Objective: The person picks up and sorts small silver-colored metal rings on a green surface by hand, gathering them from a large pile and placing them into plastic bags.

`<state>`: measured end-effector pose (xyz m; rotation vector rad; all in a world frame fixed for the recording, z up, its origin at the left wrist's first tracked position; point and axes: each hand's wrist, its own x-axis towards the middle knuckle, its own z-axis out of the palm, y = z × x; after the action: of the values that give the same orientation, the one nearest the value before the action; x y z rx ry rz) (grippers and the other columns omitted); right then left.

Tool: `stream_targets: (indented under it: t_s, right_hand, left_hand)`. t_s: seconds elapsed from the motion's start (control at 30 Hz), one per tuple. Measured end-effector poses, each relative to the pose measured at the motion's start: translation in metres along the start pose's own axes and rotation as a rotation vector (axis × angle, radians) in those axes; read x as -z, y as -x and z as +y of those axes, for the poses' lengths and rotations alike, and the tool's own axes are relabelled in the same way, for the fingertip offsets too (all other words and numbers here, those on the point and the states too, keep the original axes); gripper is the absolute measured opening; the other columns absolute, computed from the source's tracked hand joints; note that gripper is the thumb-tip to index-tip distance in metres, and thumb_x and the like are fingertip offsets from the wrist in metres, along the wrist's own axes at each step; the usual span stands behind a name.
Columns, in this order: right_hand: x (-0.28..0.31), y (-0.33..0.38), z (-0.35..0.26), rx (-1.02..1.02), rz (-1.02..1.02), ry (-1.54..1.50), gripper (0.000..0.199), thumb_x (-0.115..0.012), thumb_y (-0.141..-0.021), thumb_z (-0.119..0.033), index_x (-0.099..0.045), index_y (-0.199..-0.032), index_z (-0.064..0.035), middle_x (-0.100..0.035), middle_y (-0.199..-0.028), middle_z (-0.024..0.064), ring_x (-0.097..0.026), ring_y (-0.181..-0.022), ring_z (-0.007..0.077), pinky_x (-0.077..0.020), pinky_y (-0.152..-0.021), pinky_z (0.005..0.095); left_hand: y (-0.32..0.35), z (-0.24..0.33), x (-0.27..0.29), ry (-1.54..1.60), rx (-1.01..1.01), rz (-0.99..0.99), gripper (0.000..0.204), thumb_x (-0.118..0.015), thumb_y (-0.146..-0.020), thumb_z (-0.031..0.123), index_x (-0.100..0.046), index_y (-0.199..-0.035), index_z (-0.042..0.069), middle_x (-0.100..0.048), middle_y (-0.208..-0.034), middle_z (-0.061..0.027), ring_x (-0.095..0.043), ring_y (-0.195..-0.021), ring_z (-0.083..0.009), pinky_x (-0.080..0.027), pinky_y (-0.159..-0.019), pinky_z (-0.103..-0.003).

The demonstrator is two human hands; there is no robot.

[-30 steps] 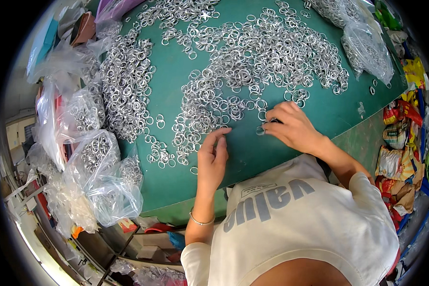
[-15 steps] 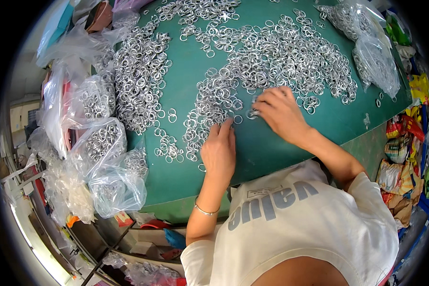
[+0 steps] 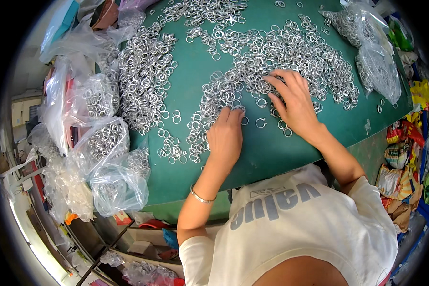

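Several small silver metal rings (image 3: 271,52) lie spread in heaps over a green table mat (image 3: 267,152). My left hand (image 3: 225,136) rests palm down on the mat, its fingertips touching the lower edge of a ring heap (image 3: 214,100). My right hand (image 3: 294,102) lies flat with fingers spread over the rings to the right, a few loose rings (image 3: 261,122) just beside it. Neither hand visibly grips a ring. A thin bracelet (image 3: 202,196) circles my left wrist.
Clear plastic bags holding rings (image 3: 105,143) pile up along the table's left edge, and two more bags (image 3: 374,62) lie at the far right. Coloured packets (image 3: 400,157) sit beyond the right edge. Boxes and clutter (image 3: 143,238) lie below the table's front.
Both hands have slid further up the mat into the ring heaps. My right hand has spread its fingers flat over the rings.
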<state>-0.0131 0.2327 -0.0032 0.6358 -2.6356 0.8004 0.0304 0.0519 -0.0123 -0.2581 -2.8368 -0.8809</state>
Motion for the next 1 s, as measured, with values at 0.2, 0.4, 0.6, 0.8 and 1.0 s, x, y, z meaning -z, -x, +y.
stream_targets:
  t_s: [0.2,0.4,0.6,0.8,1.0]
  right_hand:
    - [-0.042,-0.028,-0.003,0.208,-0.076,0.053,0.013,-0.065,-0.071,-0.012,-0.063,-0.082,-0.0056,-0.052,-0.103,0.007,-0.046,-0.1,0.024,-0.0347,-0.084,0.0372]
    - [-0.043,-0.033,-0.002,0.256,-0.153,0.098,0.015,-0.065,-0.071,-0.016,-0.062,-0.078,-0.0044,-0.052,-0.103,0.0062,-0.043,-0.105,0.0225,-0.0314,-0.089,0.0398]
    - [-0.042,-0.032,-0.003,0.26,-0.106,0.089,0.016,-0.067,-0.071,-0.015,-0.061,-0.082,-0.0051,-0.053,-0.101,0.0062,-0.047,-0.101,0.022,-0.0335,-0.088,0.04]
    - [-0.017,-0.021,0.001,-0.518,-0.283,-1.251,0.011,-0.051,-0.086,-0.007,-0.058,-0.092,-0.0012,-0.06,-0.09,0.0065,-0.058,-0.073,0.0173,-0.0475,-0.063,0.0285]
    - [-0.003,-0.04,0.005,-0.946,-0.473,-1.927,0.021,-0.046,-0.091,-0.012,-0.055,-0.102,0.0035,-0.051,-0.077,0.0009,-0.042,-0.057,0.0067,-0.0374,-0.052,0.0206]
  left_hand:
    - [0.011,-0.011,-0.001,0.466,0.192,0.055,0.009,-0.054,-0.087,0.01,-0.056,-0.082,0.003,-0.046,-0.058,-0.0031,-0.046,-0.049,-0.013,-0.034,-0.043,-0.027]
    - [0.013,-0.002,0.028,1.178,0.679,-0.143,0.02,-0.047,-0.094,0.021,-0.052,-0.083,0.005,-0.038,-0.06,0.0062,-0.028,-0.048,-0.0012,-0.016,-0.04,-0.017]
    - [0.016,0.001,0.029,1.182,0.63,-0.159,0.014,-0.049,-0.092,0.017,-0.054,-0.088,0.004,-0.038,-0.058,0.0072,-0.028,-0.048,-0.0008,-0.017,-0.04,-0.017]
    - [0.023,-0.007,0.024,0.984,0.559,-0.091,0.013,-0.054,-0.09,0.013,-0.058,-0.087,0.002,-0.044,-0.061,0.0072,-0.035,-0.05,-0.0018,-0.024,-0.042,-0.017]
    - [0.015,-0.01,0.029,0.463,0.281,-0.097,0.006,-0.06,-0.081,0.003,-0.061,-0.085,-0.001,-0.05,-0.059,-0.0026,-0.04,-0.05,-0.0073,-0.032,-0.044,-0.025]
